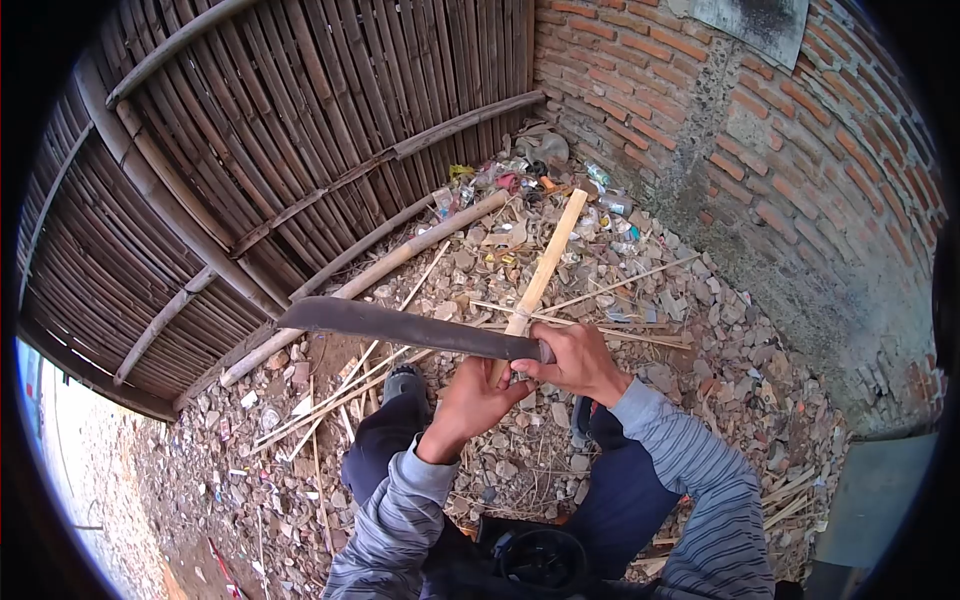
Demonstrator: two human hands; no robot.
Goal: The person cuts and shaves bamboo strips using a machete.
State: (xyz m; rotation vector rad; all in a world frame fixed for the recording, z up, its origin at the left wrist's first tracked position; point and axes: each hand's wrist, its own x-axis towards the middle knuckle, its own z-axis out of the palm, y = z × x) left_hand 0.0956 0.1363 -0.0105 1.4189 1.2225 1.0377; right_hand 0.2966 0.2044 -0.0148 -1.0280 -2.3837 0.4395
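My right hand [580, 362] is closed around the handle end of a machete [400, 327], whose long dark blade reaches out to the left. Below the blade, my left hand [478, 400] grips the near end of a flat, pale bamboo strip [550, 258]. The strip points away from me and passes behind the blade close to the handle. Both hands are close together, thumbs nearly meeting. Part of the strip's lower end is hidden by the blade and fingers.
Thin split bamboo sticks [335, 402] lie over the rubble ground [480, 465] between my feet and beyond. A bamboo pole [400, 262] lies by the slatted bamboo wall [330, 110]. A brick wall [770, 160] stands right, with litter [540, 150] in the corner.
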